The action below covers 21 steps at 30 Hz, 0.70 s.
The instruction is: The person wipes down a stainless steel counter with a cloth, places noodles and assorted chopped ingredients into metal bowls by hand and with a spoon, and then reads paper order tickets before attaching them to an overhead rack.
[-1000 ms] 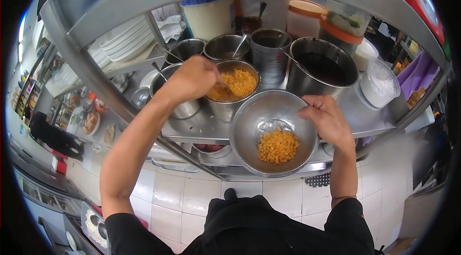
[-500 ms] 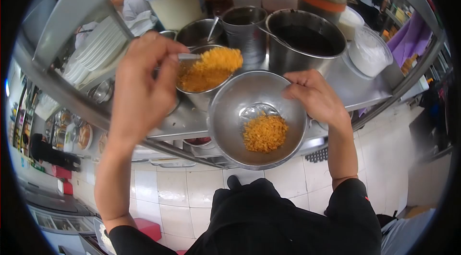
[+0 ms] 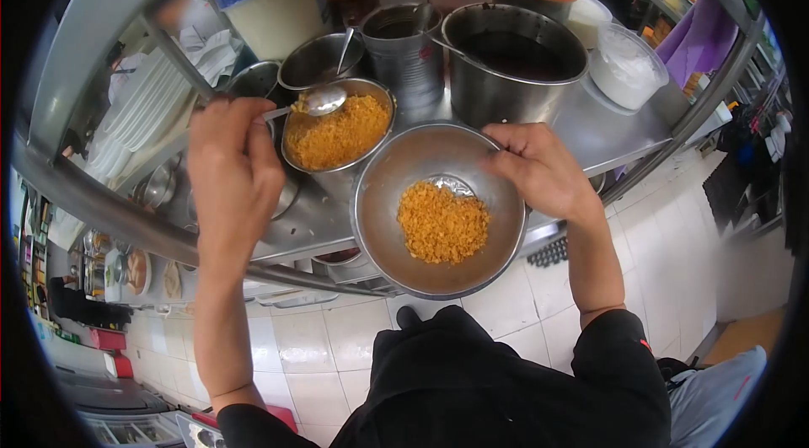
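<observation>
My left hand (image 3: 236, 170) is closed on the handle of a metal spoon (image 3: 324, 101). The spoon's bowl is over the back left part of a metal container (image 3: 383, 132) filled with golden-orange crumbs (image 3: 341, 134); only a few crumbs cling to the spoon. My right hand (image 3: 539, 166) pinches the upper right rim of a steel mixing bowl (image 3: 371, 233), with the thumb inside and the other fingers mostly hidden behind. A mound of the same golden crumbs (image 3: 443, 220) lies in this bowl, which is tilted toward me in front of the shelf edge.
Behind stand a large pot (image 3: 514, 94) of dark liquid, a ridged metal can (image 3: 404, 60) and a small pot (image 3: 295, 77) with a spoon. A tub of white powder (image 3: 628, 77) is at right. Stacked plates (image 3: 139, 119) lean at left. A metal rail (image 3: 118, 212) edges the shelf.
The heaped spoon has been emptied and is back over the crumb container. More crumbs lie in the mixing bowl. The view has shifted slightly.
</observation>
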Tool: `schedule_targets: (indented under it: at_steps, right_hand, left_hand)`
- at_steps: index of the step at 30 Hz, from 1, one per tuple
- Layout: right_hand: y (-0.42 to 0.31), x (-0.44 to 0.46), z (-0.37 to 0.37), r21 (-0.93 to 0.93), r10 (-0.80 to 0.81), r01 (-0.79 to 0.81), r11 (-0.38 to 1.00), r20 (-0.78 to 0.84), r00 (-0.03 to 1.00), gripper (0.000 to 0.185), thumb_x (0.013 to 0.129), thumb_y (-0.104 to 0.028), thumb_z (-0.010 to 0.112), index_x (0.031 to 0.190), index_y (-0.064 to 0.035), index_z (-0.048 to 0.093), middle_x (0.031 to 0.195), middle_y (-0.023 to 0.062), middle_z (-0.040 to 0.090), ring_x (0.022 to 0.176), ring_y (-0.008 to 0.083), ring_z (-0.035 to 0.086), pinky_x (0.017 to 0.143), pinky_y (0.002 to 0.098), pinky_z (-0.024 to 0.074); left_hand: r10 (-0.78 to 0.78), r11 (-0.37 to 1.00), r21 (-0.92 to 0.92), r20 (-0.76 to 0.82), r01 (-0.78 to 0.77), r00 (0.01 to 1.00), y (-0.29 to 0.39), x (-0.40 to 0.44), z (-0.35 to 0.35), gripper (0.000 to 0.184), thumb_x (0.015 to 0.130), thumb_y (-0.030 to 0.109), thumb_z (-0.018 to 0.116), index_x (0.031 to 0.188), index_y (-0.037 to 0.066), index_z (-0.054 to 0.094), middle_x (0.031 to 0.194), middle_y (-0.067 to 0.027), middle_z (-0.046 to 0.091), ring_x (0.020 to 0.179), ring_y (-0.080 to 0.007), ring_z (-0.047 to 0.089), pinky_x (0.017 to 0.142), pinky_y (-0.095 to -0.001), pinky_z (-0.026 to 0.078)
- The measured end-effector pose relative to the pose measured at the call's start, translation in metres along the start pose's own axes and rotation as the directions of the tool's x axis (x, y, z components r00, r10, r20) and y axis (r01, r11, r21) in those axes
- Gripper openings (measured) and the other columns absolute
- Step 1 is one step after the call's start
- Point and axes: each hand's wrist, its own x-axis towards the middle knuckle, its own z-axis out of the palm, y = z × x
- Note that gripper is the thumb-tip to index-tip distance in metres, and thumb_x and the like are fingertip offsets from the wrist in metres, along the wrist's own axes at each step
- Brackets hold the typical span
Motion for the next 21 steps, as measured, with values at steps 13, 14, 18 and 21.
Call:
schedule_targets:
  at_steps: [13, 14, 18, 21]
  right_hand:
    - [-0.012, -0.015, -0.001, -0.018, 0.049, -0.049, 0.999, 0.001, 0.999, 0.020, 0.077, -0.013, 0.052, 0.086, 0.0039, 0.059, 0.063, 0.0151, 0.055, 0.057, 0.0195, 0.053, 0.057, 0.0332, 0.0425]
    - [-0.019, -0.019, -0.003, 0.032, 0.128, -0.129, 0.991, 0.041, 0.991, 0.019, 0.078, -0.013, 0.052, 0.087, 0.0032, 0.059, 0.063, 0.0129, 0.056, 0.058, 0.0182, 0.053, 0.057, 0.0319, 0.0427]
    - [-0.041, -0.035, -0.011, 0.143, 0.168, -0.176, 0.974, 0.066, 0.984, 0.018, 0.080, -0.012, 0.052, 0.088, 0.0017, 0.060, 0.064, 0.0082, 0.057, 0.058, 0.0154, 0.054, 0.057, 0.0292, 0.0434]
    - [-0.050, -0.046, -0.008, 0.100, 0.211, -0.215, 0.972, 0.043, 0.976, 0.019, 0.081, -0.015, 0.051, 0.089, 0.0012, 0.060, 0.065, 0.0096, 0.058, 0.060, 0.0166, 0.054, 0.059, 0.0319, 0.0446]
  left_hand:
    - [0.029, 0.996, -0.084, -0.115, -0.039, 0.993, 0.017, -0.005, 0.008, 0.013, 0.080, 0.010, 0.061, 0.074, -0.002, 0.061, 0.073, -0.0117, 0.055, 0.068, -0.0285, 0.053, 0.065, -0.0375, 0.042]
    - [-0.070, 0.955, -0.294, -0.074, 0.046, 0.995, 0.027, -0.013, -0.001, 0.015, 0.081, 0.010, 0.062, 0.073, -0.002, 0.060, 0.069, -0.0104, 0.055, 0.063, -0.0253, 0.053, 0.061, -0.0340, 0.042]
    - [-0.154, 0.800, -0.433, 0.521, 0.415, 0.840, 0.041, -0.039, -0.016, 0.019, 0.081, 0.012, 0.065, 0.069, -0.002, 0.060, 0.052, -0.0024, 0.053, 0.049, -0.0087, 0.049, 0.047, -0.0223, 0.037]
    - [-0.114, 0.285, -0.680, 0.676, 0.676, 0.728, 0.033, -0.059, 0.006, 0.014, 0.078, 0.006, 0.063, 0.069, -0.005, 0.062, 0.055, 0.0004, 0.056, 0.051, -0.0052, 0.049, 0.047, -0.0214, 0.036]
